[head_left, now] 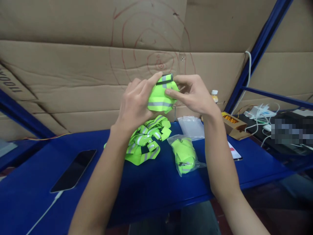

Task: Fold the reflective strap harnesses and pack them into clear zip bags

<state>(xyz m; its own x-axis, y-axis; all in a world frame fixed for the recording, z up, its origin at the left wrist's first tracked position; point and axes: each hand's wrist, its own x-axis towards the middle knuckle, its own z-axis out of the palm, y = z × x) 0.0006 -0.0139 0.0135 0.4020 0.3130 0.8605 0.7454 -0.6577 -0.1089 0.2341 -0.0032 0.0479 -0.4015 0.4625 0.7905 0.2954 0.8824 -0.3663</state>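
Observation:
My left hand (pixel 135 102) and my right hand (pixel 193 93) are raised above the blue table (pixel 151 186) and both grip a folded neon-yellow reflective vest (pixel 160 96) with grey stripes and a black strap on top. My left fingers curl round its left side. The right thumb and fingers pinch its right edge. Below them a loose pile of the same reflective vests (pixel 145 140) lies on the table. Beside it sits a clear plastic bag with a folded vest inside (pixel 185 155).
A black phone (pixel 74 169) on a white cable lies at the table's left. Empty clear bags (pixel 192 127) lie behind the packed one. A small cardboard box (pixel 233 124), a small bottle (pixel 214 95), chargers and cables (pixel 259 114) are at the right. Cardboard sheets (pixel 97 65) form the back wall.

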